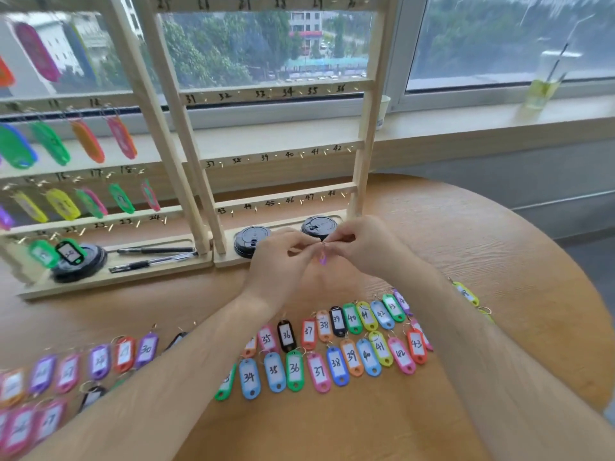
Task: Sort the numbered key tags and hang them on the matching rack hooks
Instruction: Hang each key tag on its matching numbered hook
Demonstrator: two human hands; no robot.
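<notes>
Both hands meet at mid-frame. The left hand and right hand have their fingertips pinched together on the top of one purple tag, at its ring. The ring itself is too small to make out clearly.

The tag hangs straight below the pinch with its long axis roughly vertical. Most of it is hidden by the fingers, so the number is unreadable.

The right rack stands just beyond the grip. Its lowest rail, hooks 43 to 48, is just up and forward of the fingertips, and the higher rails are further up. The left rack is off to the left of the grip, beyond the left hand, and many of its hooks already carry tags.

The sorted rows of tags lie on the table, on the near side of the grip, under the forearms.

Judgement:
- The ring is being readied for hanging.
- The target hook can't be called without the number.
- If the hook is on the right rack, it's a short reach forward and up, and the right hand is nearer the far-right hooks.
- If it is on the left rack, the left hand is nearer.
</notes>
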